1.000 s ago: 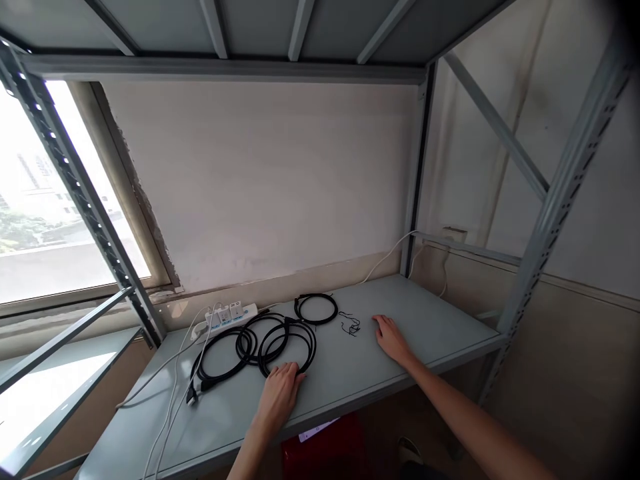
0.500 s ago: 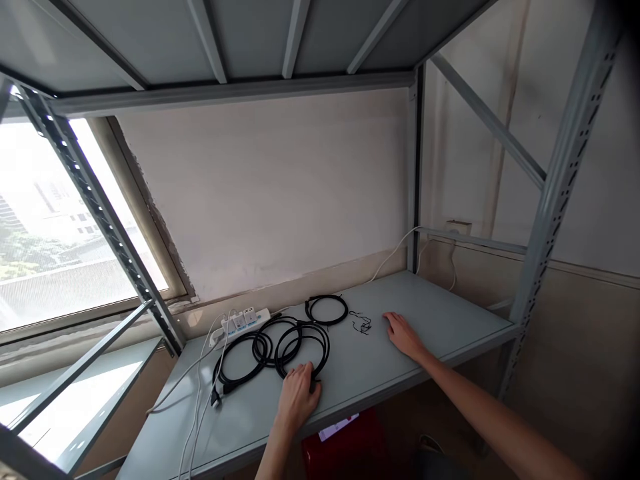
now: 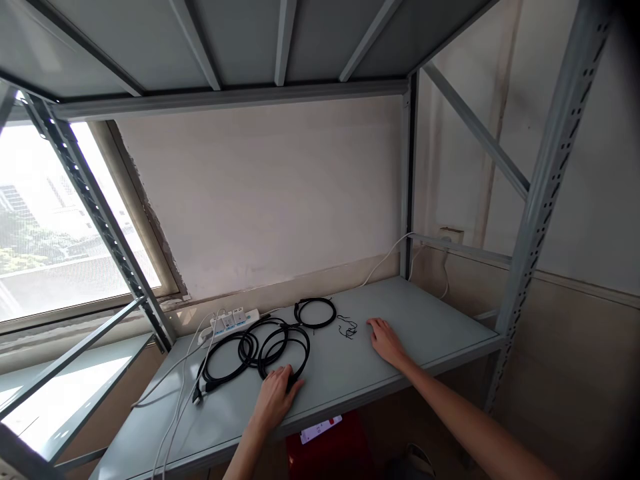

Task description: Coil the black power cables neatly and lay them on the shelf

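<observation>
Two bare hands rest on the grey metal shelf. Left hand: fingers curled over the near loop of the black cable coil; they appear to press it, but a closed grip cannot be confirmed. Right hand: palm down, fingers extended, holding nothing. A small black wire tangle lies just beyond its fingertips.

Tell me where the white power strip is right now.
In the head view, the white plastic power strip lies at the back left of the grey metal shelf, against the wall, just behind the black coiled cables.
</observation>
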The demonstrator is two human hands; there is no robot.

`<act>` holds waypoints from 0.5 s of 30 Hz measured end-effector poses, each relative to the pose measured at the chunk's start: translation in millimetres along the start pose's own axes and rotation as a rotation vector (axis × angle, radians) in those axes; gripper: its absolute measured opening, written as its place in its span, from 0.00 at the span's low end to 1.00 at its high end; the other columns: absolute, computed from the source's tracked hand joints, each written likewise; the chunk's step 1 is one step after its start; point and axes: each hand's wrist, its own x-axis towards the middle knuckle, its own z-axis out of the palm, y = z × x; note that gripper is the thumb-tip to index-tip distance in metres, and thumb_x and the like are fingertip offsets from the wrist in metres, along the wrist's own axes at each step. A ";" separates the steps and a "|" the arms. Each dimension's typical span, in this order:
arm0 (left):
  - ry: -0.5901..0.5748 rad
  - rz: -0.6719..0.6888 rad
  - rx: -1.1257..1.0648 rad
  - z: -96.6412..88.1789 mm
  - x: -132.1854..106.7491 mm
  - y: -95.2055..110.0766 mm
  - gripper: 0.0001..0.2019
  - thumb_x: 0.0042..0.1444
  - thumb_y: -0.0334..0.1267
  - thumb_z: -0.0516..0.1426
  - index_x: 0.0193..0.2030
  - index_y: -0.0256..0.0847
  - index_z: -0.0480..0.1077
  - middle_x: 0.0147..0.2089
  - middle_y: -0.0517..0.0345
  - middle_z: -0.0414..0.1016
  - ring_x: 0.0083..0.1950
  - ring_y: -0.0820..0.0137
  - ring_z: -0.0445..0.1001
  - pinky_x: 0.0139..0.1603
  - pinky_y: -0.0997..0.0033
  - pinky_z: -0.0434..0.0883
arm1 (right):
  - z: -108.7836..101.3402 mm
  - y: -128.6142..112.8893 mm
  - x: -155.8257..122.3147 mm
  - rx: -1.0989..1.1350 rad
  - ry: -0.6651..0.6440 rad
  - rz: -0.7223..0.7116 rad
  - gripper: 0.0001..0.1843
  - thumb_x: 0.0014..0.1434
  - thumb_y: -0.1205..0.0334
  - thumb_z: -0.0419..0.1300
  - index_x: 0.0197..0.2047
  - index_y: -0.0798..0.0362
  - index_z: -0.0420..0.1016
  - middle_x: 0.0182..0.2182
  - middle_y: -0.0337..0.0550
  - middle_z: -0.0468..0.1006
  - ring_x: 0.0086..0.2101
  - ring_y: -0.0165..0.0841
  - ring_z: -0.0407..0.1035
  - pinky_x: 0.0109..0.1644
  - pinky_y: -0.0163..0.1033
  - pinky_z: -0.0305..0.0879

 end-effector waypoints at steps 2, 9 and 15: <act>0.003 -0.019 -0.019 3.5 0.4 -2.7 0.15 0.68 0.53 0.52 0.41 0.43 0.66 0.39 0.55 0.76 0.43 0.61 0.75 0.43 0.66 0.65 | 2.4 2.8 -0.5 0.008 0.006 -0.015 0.23 0.60 0.75 0.48 0.56 0.55 0.72 0.53 0.53 0.74 0.54 0.42 0.67 0.58 0.43 0.64; 0.012 -0.074 -0.053 5.4 -1.3 -0.9 0.07 0.69 0.42 0.49 0.40 0.44 0.63 0.41 0.54 0.76 0.43 0.62 0.74 0.44 0.67 0.64 | 4.5 6.4 -6.1 0.054 0.021 -0.060 0.23 0.61 0.74 0.47 0.55 0.53 0.72 0.53 0.52 0.74 0.53 0.43 0.68 0.57 0.44 0.66; -0.003 -0.129 -0.045 -1.9 1.8 6.7 0.07 0.66 0.41 0.50 0.37 0.44 0.63 0.39 0.54 0.75 0.42 0.62 0.74 0.43 0.67 0.64 | 11.6 9.7 -7.2 0.043 0.036 -0.088 0.23 0.61 0.73 0.47 0.55 0.52 0.71 0.53 0.51 0.74 0.54 0.43 0.68 0.57 0.45 0.66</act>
